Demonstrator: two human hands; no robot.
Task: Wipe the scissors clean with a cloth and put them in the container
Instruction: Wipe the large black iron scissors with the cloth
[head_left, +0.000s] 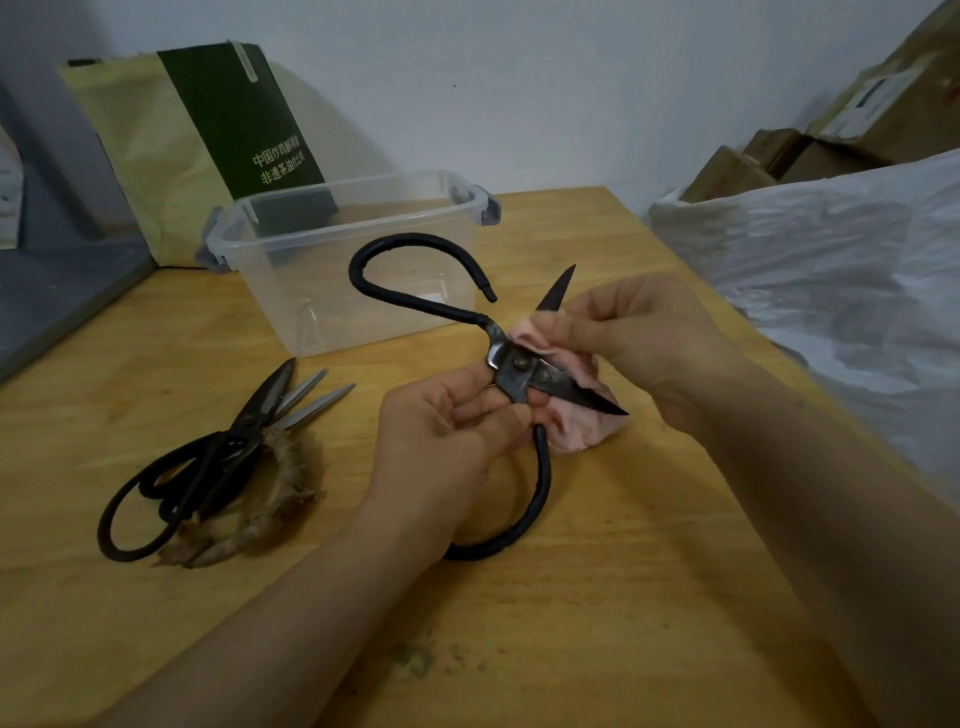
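Light wooden surface (597, 623) against a white wall, crumpled white plastic sheet (831, 270) along the right edge, brown cardboard boxes (769, 156) behind it. Yellow-green paper bag (156, 156) leans on the wall at back left. Clear open-topped container (311, 291) with grey clips sits mid-surface, just in front of the bag.

Both forearms come in from the bottom edge and meet in front of the container. Left hand (441, 441): palm turned toward the camera, fingers curled, pinching the black scissors (514, 374) right at the pivot; lower handle loop curves down behind the wrist. Right hand (639, 338): back of the hand up, thumb and fingers pressed together, pinching the pink cloth (576, 431) folded over the upper blade, blade tip poking out above the fingers. The rest of the cloth hangs under the lower blade.

Scissors are wide open, held in the air between the hands, near the container's front wall, outside it. Upper handle loop overlaps the container in view.

Spare scissors (218, 457) lie piled on the surface left of the left hand, one handle wrapped in frayed fibre
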